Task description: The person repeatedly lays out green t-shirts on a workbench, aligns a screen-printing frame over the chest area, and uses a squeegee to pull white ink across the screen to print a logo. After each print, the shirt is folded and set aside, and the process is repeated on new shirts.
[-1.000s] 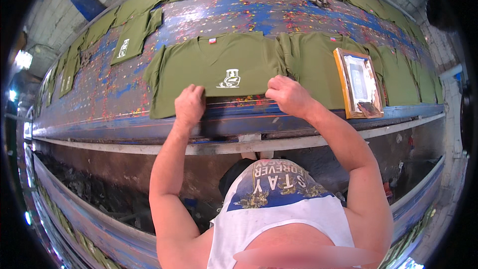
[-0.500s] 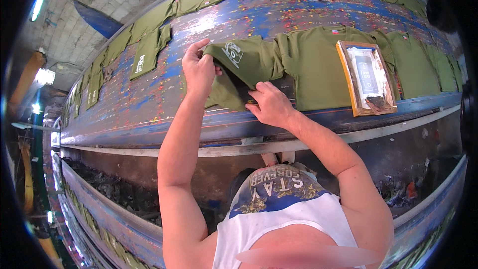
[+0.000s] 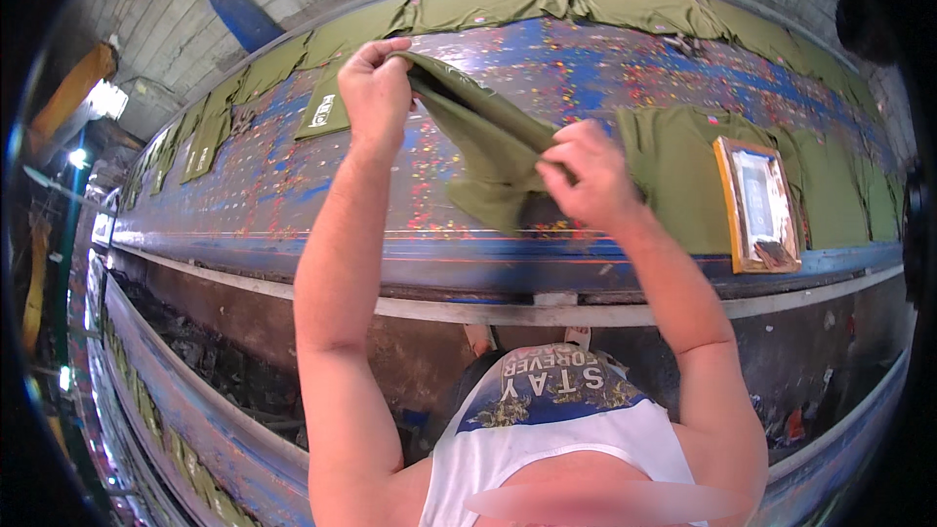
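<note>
An olive-green shirt (image 3: 488, 151) hangs in folds between my hands, lifted off the table, a bit of white print showing on its upper fold. My left hand (image 3: 379, 93) is closed on its upper left edge, fingertips pinching the cloth. At its other end, my right hand (image 3: 590, 176) grips the fabric, slightly blurred. To the right of that hand another olive-green shirt (image 3: 664, 190) lies flat. A wooden-framed printing screen (image 3: 734, 210) rests at its right side, with a dark lump in the screen's near end.
The long paint-spotted table (image 3: 390, 195) runs left to right before me. Several green shirts (image 3: 488, 5) lie along its far edge, and white-printed ones (image 3: 207, 151) lie to the left. A small dark object (image 3: 683, 46) sits at the back. A pale rail (image 3: 459, 312) borders the near side.
The shirt in my hands has come up off the table and away from the neighbouring one, folding together. My right hand has moved right and up; the view has shifted left.
</note>
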{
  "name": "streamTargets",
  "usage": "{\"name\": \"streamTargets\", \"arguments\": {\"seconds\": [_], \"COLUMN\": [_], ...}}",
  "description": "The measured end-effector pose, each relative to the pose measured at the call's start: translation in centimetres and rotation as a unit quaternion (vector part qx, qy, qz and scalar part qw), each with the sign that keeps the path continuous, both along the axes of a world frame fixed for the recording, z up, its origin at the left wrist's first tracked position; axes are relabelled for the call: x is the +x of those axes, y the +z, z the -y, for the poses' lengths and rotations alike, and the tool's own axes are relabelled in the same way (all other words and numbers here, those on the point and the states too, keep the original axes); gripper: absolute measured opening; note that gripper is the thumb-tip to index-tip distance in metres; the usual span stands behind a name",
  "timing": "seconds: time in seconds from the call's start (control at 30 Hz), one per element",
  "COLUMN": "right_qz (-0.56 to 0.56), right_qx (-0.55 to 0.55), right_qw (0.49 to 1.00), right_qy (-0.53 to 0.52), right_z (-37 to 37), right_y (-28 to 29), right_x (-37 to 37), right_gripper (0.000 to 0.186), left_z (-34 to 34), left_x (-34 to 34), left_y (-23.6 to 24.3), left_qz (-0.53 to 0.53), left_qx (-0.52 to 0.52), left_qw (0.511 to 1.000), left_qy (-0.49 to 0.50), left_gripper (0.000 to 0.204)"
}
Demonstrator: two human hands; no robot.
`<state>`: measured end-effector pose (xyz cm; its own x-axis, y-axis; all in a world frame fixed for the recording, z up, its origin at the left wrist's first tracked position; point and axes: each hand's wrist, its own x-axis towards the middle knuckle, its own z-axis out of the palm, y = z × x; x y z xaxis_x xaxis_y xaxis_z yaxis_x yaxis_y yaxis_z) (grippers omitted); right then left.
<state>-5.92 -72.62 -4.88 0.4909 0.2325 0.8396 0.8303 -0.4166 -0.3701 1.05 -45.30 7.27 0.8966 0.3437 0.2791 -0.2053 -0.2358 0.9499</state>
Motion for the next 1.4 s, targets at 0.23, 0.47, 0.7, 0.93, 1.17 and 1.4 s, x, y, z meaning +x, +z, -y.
{"name": "streamTargets", "arguments": {"seconds": [0.23,0.47,0.7,0.93,1.17,1.4], "right_qz": [0.117,-0.091,-0.022,-0.053,-0.132,-0.281], "right_qx": [0.0,0.005,-0.156,-0.019,-0.045,-0.113], "right_qw": [0.993,0.991,0.978,0.985,0.986,0.95], "right_qy": [-0.021,0.1,-0.137,-0.16,-0.09,-0.079], "right_z": [-4.5,-11.2,-22.5,-30.3,-36.0,-36.3], "right_y": [13.2,15.9,12.0,7.5,-8.0,-18.2], "right_x": [3.5,9.2,21.8,32.0,34.4,29.3], "right_gripper": [0.034,0.021,0.022,0.011,0.014,0.01], "left_z": [-13.2,-23.2,-30.5,-37.5,-41.6,-41.7], "left_x": [-0.6,2.4,14.6,25.1,25.4,19.4], "left_y": [9.0,10.2,5.1,-0.8,-19.8,-30.6], "left_qz": [0.028,-0.089,-0.084,0.096,0.015,-0.152], "left_qx": [0.162,0.124,0.167,0.183,0.222,0.312], "left_qw": [0.981,0.975,0.978,0.977,0.964,0.928], "left_qy": [-0.103,-0.162,-0.09,0.052,0.142,0.133], "left_gripper": [0.017,0.012,0.014,0.033,0.042,0.052]}}
